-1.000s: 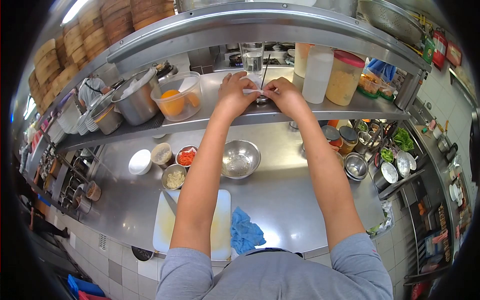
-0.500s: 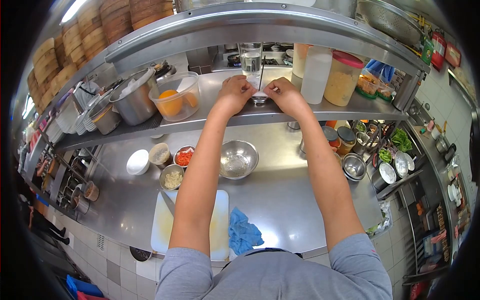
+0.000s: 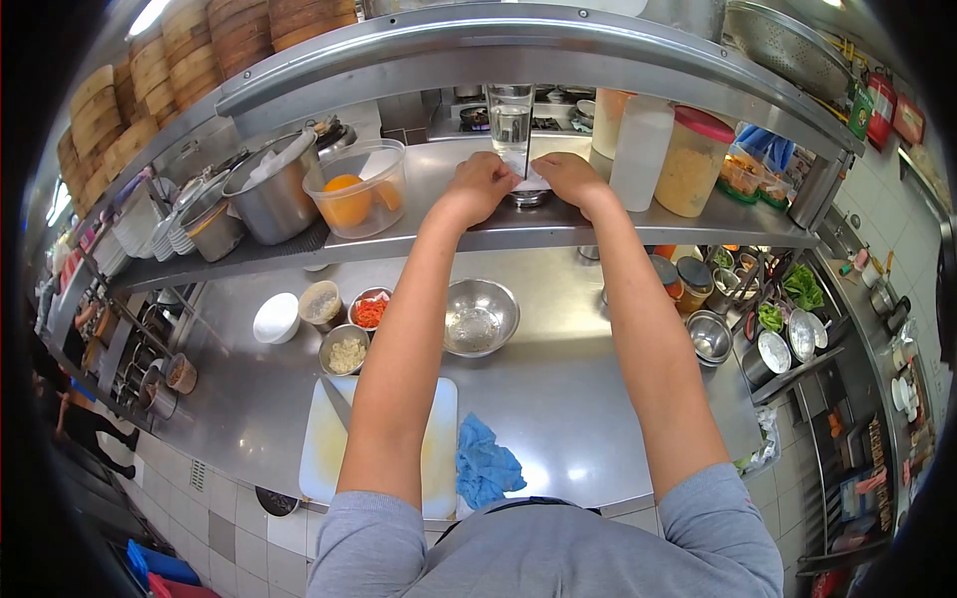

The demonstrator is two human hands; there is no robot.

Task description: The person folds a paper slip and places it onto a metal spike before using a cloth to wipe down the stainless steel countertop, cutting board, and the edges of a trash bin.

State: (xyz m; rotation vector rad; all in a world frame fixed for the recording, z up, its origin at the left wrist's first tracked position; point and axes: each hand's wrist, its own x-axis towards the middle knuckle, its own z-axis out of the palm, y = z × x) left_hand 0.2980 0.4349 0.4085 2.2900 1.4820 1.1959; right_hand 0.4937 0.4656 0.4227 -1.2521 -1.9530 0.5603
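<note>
White sheet [image 3: 534,182], upper centre of frame, lies between left hand [image 3: 480,185] and right hand [image 3: 572,180], over round metal base [image 3: 529,198] on the raised shelf [image 3: 439,231]. Dark thin rod [image 3: 528,149] stands upright right by the sheet, between the two hands; its long axis runs up the frame, crosswise to the line between them. Which hand is nearer the rod: too close to call. Left grip: fingers nearly closed, looks pinched on sheet's left edge. Right grip: fingertips bunched at right edge, can't tell if holding. Drinking glass [image 3: 510,125] just behind. Sheet's own long axis unclear, partly hidden.
</note>
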